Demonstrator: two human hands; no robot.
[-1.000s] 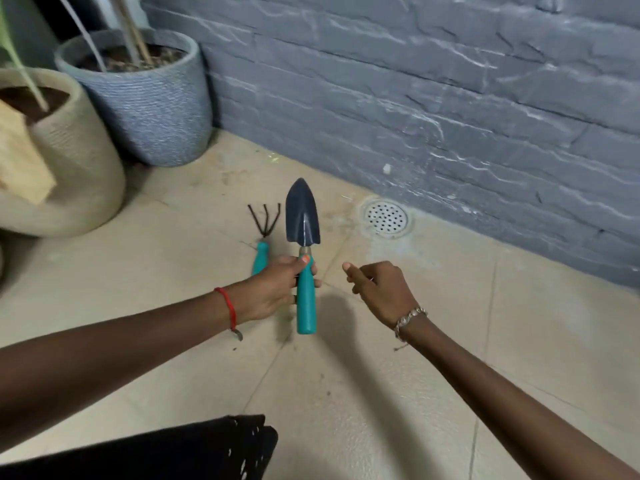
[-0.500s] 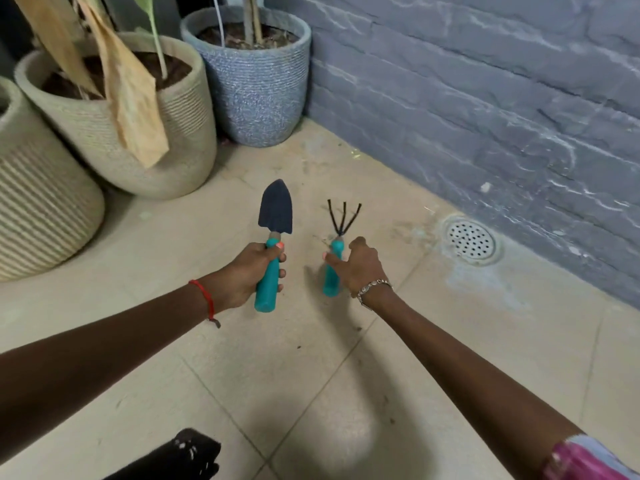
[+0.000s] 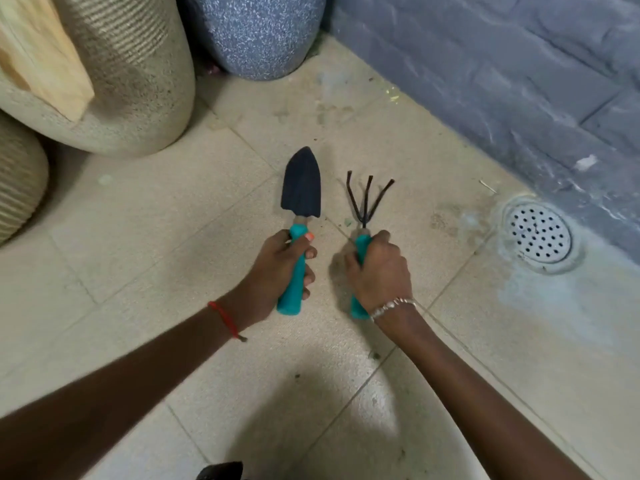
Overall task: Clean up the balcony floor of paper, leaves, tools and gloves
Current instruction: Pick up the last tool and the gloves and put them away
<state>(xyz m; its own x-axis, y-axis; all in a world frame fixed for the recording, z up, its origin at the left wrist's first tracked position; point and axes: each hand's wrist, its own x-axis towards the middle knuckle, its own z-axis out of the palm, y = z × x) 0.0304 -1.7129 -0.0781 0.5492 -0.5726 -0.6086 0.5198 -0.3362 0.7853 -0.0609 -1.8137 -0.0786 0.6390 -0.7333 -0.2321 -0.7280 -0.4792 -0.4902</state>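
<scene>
Your left hand [image 3: 277, 268] grips trowel [image 3: 300, 188]; right hand [image 3: 379, 271] grips rake [image 3: 367, 199]. Risk: tines beyond fist snagging pot [image 3: 138, 81] ahead when you lift.

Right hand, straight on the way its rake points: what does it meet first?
Bare floor tile lies ahead of the right hand and its hand rake; first obstacle is likely the foot of the grey brick wall, just right of the speckled blue pot. Depth unclear.

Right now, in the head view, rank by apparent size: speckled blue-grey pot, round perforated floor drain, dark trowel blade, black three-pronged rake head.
1. Speckled blue-grey pot, though cropped.
2. Round perforated floor drain.
3. Dark trowel blade.
4. Black three-pronged rake head, nearly alike.
</scene>
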